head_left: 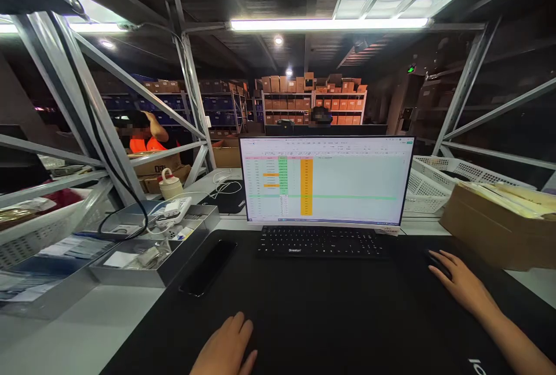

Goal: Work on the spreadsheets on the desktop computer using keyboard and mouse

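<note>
My right hand (463, 282) rests over a black computer mouse (438, 264) on the right of the black desk mat (330, 311). Its fingers lie along the mouse, which is mostly covered. At the near edge, my left hand (228, 347) lies on the mat, holding nothing, with its thumb apart from the loosely bent fingers. A black keyboard (321, 241) sits in front of the monitor (328, 184), which displays a spreadsheet with green and orange columns. Left of the keyboard lies a dark smartphone (208, 268).
Grey trays (163, 270) with small packets and a white power strip (174, 213) stand at left. An open cardboard box (490, 236) of papers and white perforated baskets (428, 189) are at right. Metal frames surround the desk. A person in an orange vest (147, 144) is beyond.
</note>
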`<control>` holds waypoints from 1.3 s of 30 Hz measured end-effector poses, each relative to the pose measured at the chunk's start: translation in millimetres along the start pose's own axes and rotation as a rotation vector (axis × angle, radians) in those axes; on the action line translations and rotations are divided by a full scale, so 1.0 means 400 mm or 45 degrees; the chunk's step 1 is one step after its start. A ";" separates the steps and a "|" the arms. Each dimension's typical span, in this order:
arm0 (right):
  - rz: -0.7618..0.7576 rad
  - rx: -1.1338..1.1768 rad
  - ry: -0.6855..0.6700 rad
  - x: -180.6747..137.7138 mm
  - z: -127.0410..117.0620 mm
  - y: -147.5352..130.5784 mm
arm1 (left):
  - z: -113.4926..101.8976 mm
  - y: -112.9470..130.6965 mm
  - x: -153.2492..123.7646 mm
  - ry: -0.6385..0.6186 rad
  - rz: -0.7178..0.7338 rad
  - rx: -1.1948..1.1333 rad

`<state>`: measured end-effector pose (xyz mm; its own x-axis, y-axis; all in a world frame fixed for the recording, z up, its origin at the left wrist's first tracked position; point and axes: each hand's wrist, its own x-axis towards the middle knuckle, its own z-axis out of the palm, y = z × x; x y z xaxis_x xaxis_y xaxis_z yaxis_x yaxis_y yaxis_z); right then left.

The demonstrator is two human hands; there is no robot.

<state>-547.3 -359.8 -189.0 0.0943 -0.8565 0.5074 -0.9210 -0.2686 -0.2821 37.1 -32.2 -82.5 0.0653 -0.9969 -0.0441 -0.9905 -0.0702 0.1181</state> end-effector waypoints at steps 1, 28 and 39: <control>0.004 0.000 -0.008 -0.001 0.001 0.001 | -0.002 0.001 0.001 -0.011 -0.007 0.001; -0.066 -0.038 0.041 0.003 0.022 0.016 | 0.014 -0.005 0.001 0.053 0.012 -0.021; -0.084 -0.012 0.070 -0.004 0.004 0.001 | -0.004 0.007 0.003 -0.003 -0.029 -0.012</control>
<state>-547.5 -359.3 -191.1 0.1342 -0.8117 0.5685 -0.9171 -0.3190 -0.2390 34.5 -33.5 -80.7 0.0872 -0.9950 -0.0494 -0.9876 -0.0928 0.1264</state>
